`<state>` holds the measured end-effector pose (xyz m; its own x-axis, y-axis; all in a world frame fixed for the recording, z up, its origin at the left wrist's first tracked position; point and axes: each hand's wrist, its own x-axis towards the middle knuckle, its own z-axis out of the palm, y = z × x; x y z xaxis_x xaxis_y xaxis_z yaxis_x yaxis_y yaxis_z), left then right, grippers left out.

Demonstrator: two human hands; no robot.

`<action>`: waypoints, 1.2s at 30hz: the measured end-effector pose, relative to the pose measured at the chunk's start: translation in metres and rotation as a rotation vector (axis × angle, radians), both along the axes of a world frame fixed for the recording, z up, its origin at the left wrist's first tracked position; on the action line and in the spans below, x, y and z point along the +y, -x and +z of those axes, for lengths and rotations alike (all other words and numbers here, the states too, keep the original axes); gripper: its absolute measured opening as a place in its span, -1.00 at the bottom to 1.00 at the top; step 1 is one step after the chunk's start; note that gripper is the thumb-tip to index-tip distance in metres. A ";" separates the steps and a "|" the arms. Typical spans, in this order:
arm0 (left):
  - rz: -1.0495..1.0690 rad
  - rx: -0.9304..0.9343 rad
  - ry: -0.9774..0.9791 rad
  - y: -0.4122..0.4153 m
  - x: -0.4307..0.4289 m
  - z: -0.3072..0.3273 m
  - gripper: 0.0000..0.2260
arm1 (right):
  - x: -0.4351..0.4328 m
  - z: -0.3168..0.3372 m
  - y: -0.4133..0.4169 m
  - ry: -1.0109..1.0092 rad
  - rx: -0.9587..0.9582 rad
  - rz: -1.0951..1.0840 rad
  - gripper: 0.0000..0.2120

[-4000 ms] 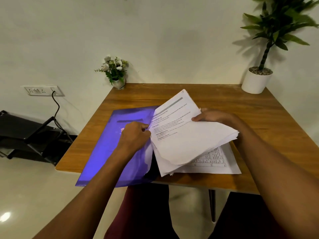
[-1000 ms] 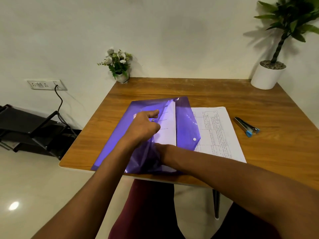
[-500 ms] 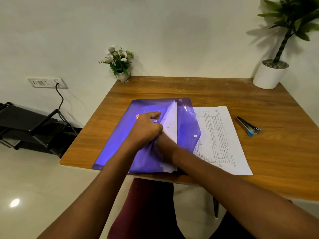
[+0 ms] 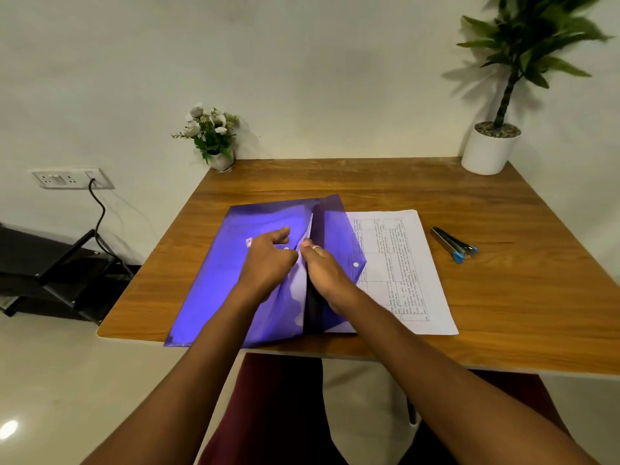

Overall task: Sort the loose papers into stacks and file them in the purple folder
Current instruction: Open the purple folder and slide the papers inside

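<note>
Two hands palm-down: left [image 4: 268, 263] grips purple folder [image 4: 214, 273], right [image 4: 327, 273] just beside.

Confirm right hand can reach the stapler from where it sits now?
Probably yes. The stapler lies on bare table right of the printed sheet, with nothing standing between it and the right hand, which rests at the mouth of the purple folder. It would only cross the flat sheet.

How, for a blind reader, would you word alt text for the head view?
Two hands work at the open mouth of a purple folder on a wooden table: left hand gripping its cover, right hand on the papers inside. A printed sheet and stapler lie alongside.
</note>
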<state>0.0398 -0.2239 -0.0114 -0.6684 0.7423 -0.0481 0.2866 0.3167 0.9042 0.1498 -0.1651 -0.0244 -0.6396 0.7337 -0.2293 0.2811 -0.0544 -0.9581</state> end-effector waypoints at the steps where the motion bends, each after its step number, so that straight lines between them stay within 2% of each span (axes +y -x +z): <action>1: 0.002 0.015 0.005 0.000 0.000 -0.003 -0.46 | 0.003 0.000 -0.005 -0.060 0.007 -0.001 -0.54; 3: 0.002 0.040 0.004 -0.003 0.001 -0.010 -0.47 | 0.009 -0.001 -0.024 -0.237 0.017 -0.072 -0.58; 5: -0.006 0.029 -0.011 -0.009 0.002 -0.020 -0.48 | 0.019 -0.004 -0.050 -0.441 -0.001 -0.259 -0.62; 6: -0.008 0.028 -0.013 -0.012 0.001 -0.026 -0.50 | 0.026 -0.008 -0.064 -0.562 -0.055 -0.370 -0.68; 8: 0.012 0.082 -0.038 -0.020 -0.002 -0.040 -0.58 | 0.045 -0.019 -0.090 -0.732 -0.311 -0.512 -0.71; 11: -0.004 0.237 -0.087 -0.028 -0.005 -0.056 -0.70 | 0.071 -0.033 -0.114 -0.601 -0.721 -0.498 -0.24; 13: -0.075 0.340 -0.040 -0.030 -0.005 -0.061 -0.79 | 0.078 -0.034 -0.120 -0.559 -0.804 -0.468 -0.06; 15: -0.141 0.485 -0.005 -0.029 -0.004 -0.064 -0.81 | 0.083 -0.029 -0.119 -0.551 -0.794 -0.476 -0.01; 16: -0.182 0.591 0.001 -0.031 -0.003 -0.065 -0.74 | 0.085 -0.025 -0.117 -0.525 -0.766 -0.487 -0.03; 18: -0.287 0.774 0.018 -0.034 0.000 -0.068 -0.57 | 0.089 -0.014 -0.115 -0.441 -0.680 -0.508 -0.20; 20: -0.353 0.846 0.047 -0.034 0.002 -0.068 -0.51 | 0.092 -0.003 -0.119 -0.342 -0.632 -0.502 -0.39; 23: -0.377 0.877 0.039 -0.032 0.005 -0.070 -0.52 | 0.100 0.007 -0.128 -0.215 -0.615 -0.452 -0.51; 26: -0.379 0.866 0.042 -0.032 0.006 -0.070 -0.54 | 0.106 0.014 -0.132 -0.070 -0.566 -0.409 -0.48; 31: -0.363 0.800 0.016 -0.029 0.009 -0.072 -0.58 | 0.110 0.027 -0.140 0.127 -0.374 -0.352 -0.72; 34: -0.364 0.785 0.018 -0.029 0.007 -0.072 -0.61 | 0.113 0.030 -0.147 0.149 -0.248 -0.323 -0.81; 36: -0.380 0.784 0.034 -0.028 0.008 -0.071 -0.61 | 0.113 0.030 -0.152 0.067 -0.232 -0.353 -0.80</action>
<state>0.0680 -0.2161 -0.0828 -0.2253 0.9281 0.2964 0.9142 0.0963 0.3936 0.3021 -0.0526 0.0057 -0.2776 0.8771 -0.3919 0.4420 -0.2456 -0.8627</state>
